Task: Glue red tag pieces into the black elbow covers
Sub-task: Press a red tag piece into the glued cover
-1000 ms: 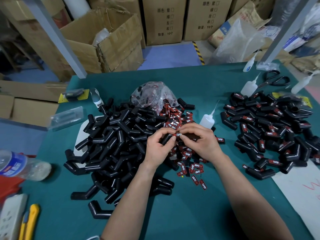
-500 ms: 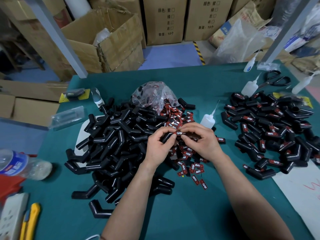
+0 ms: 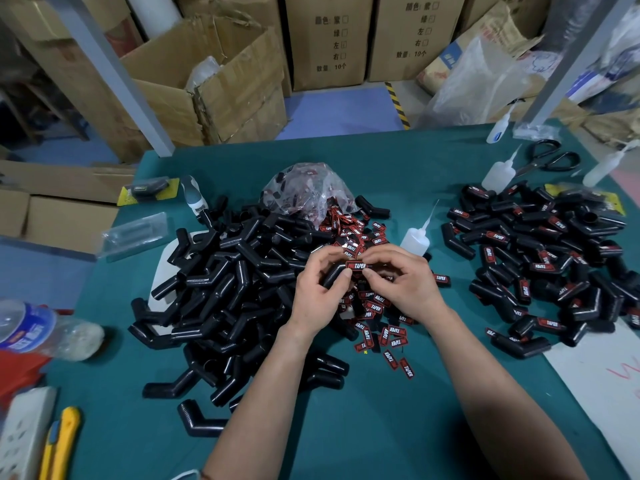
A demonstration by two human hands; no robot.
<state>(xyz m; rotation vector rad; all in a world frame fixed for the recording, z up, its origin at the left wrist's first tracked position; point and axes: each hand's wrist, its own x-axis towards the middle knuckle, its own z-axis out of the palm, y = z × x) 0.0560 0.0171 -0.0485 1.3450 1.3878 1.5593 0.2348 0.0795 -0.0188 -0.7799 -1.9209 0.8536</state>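
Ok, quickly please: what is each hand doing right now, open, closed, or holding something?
Left hand: closed on a black elbow cover.
Right hand: fingers pinching the red tag onto that same cover.

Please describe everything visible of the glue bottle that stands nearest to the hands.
The glue bottle is small, of translucent whitish plastic, with a rounded body and a long thin nozzle that points up and slightly right. It stands upright on the green table, just beyond the right hand, beside the loose red tags. Its lower body is partly hidden by the fingers.

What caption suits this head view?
Both hands press a red tag onto a black elbow cover between two heaps.
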